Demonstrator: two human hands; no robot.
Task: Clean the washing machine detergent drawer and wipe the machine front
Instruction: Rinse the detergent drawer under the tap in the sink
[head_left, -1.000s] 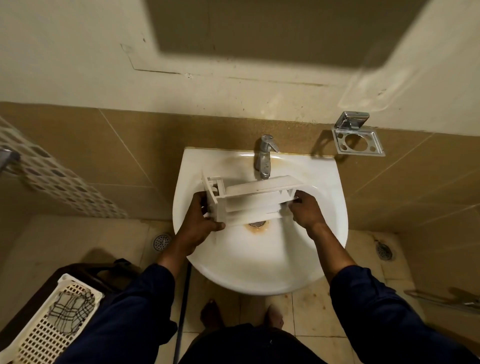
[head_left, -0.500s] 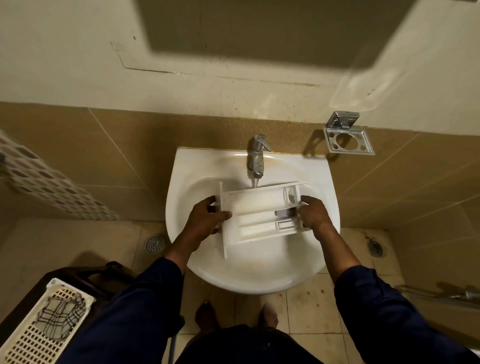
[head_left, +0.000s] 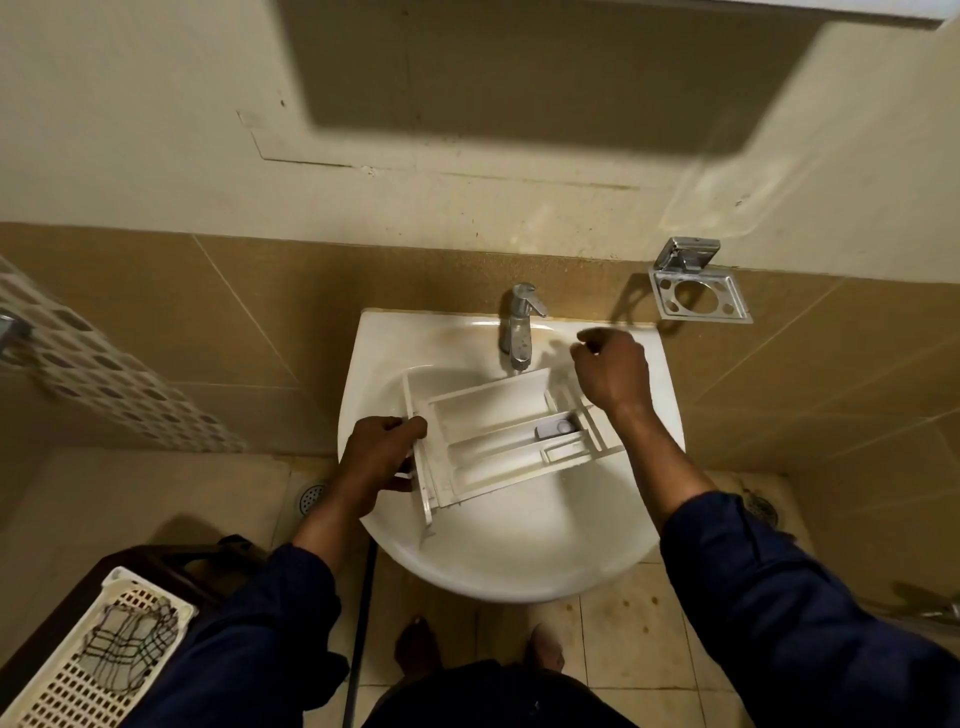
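Note:
The white detergent drawer (head_left: 498, 436) lies open side up across the white basin (head_left: 519, 551), its front panel toward the left. My left hand (head_left: 382, 457) grips that front panel end. My right hand (head_left: 613, 371) is off the drawer, raised above its right end beside the chrome tap (head_left: 519, 327), fingers loosely curled and holding nothing. A small grey piece (head_left: 556, 427) sits in the drawer's right compartment. No water is visibly running.
A chrome holder (head_left: 698, 293) is fixed to the tiled wall right of the basin. A white perforated basket (head_left: 83, 660) with a checked cloth stands at lower left on a dark stool. Floor drains sit left and right of the basin. My bare feet stand below it.
The drawer has been turned from on edge to open side up and lowered into the basin. My right hand has let go of its right end and risen toward the tap.

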